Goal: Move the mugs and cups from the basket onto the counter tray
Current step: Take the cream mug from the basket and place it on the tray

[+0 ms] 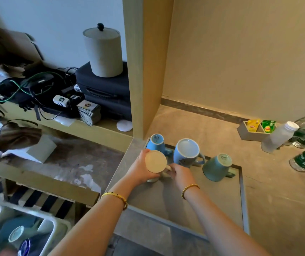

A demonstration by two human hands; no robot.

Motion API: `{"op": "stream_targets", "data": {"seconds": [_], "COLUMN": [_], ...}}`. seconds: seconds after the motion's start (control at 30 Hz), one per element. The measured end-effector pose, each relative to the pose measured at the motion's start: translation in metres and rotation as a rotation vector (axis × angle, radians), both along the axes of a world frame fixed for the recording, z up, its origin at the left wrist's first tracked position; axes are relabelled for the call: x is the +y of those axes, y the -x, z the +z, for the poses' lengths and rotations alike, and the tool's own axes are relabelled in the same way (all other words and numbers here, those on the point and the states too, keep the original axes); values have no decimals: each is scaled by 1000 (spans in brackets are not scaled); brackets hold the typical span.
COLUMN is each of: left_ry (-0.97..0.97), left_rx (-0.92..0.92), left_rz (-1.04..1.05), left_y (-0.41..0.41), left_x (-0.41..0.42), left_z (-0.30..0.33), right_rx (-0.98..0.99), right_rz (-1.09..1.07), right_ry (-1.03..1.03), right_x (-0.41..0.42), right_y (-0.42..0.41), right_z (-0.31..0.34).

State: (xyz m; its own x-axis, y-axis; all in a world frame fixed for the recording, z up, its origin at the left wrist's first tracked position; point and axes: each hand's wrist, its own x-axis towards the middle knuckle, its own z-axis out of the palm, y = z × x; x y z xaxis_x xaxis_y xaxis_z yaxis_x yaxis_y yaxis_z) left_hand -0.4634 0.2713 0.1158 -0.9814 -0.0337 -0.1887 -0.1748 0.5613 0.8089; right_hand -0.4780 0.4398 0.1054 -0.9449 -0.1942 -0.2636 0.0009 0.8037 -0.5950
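Counter tray [225, 206], grey, raised rim, on stone counter: holds 4 inverted mugs at its far end; near half bare.

Basket [55, 224], white, low at left, blurred: more cups inside, at least 1 teal, count unclear. Task looks under half done.

Large blue mug [185, 154]: base up, handle to right, just beside right hand. Risk: knuckles knock it when hand pulls back.

Teal mug [217, 167]: base up, tilted look may be lens; near tray's right rim.

Small blue mug [155, 144]: base up, at far-left corner, just behind cream mug. Risk: chip if cream mug slides back.

Cream mug [156, 161]: base up, rim on or just above tray, can't tell which. Close to tray's left rim; risk of landing on rim and tipping.

Left hand [141, 169]: fingers curled round cream mug's body.

Right hand [179, 173]: fingers at cream mug's handle, likely pinching; grip partly hidden.
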Motion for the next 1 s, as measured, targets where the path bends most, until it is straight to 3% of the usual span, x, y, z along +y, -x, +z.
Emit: {"op": "stream_targets", "data": {"seconds": [0.37,0.77,1.0], "left_ry": [-45,-65,-59], "left_rx": [-52,-143,-105], "left_rz": [36,-2,116], "left_y": [7,11,1], "left_x": [-6,-8,-36], "left_z": [-10,-14,-1], "right_rx": [3,-7,437], "right_rz": [-16,19,1], "right_ry": [79,5,122], "right_x": [-8,-11,-57], "right_y": [10,5,-14], "right_z": [-3,-4,15]}}
